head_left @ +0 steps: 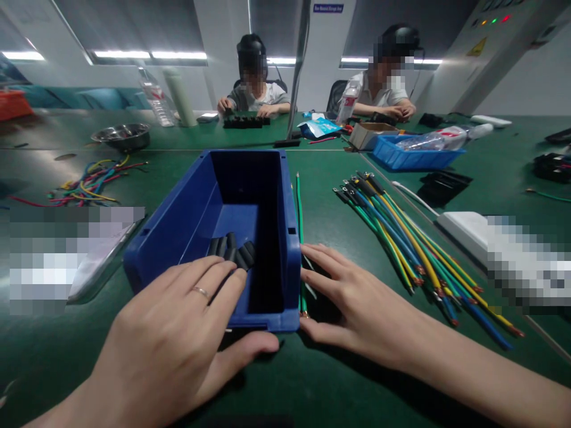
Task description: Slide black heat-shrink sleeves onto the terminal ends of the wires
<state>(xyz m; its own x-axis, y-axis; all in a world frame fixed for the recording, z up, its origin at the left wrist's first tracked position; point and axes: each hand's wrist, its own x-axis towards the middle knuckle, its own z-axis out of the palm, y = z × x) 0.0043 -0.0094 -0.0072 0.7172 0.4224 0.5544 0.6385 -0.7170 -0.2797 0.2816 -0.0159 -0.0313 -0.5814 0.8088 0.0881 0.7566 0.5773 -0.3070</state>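
Observation:
A dark blue plastic bin (163, 220) stands on the green table, its low front side towards me. Inside lie several short black tubes (241, 255). My left hand (178, 333), with a ring on one finger, straddles the bin's front edge: the fingers reach in by the tubes and the thumb stays outside. Whether those fingertips touch the tubes is hidden. My right hand (348, 297) rests against the bin's right side with fingers spread. Between that hand and the bin, a green wire (300, 208) with a bare copper end lies along the bin wall.
Right of the bin lies a bundle of coloured cables (401, 232), near a white power strip (464, 229). Loose thin wires (96, 184) and a metal bowl (122, 138) are at left. Behind stand a light blue tray (414, 159) and a metal post (298, 71). Two people sit across the table.

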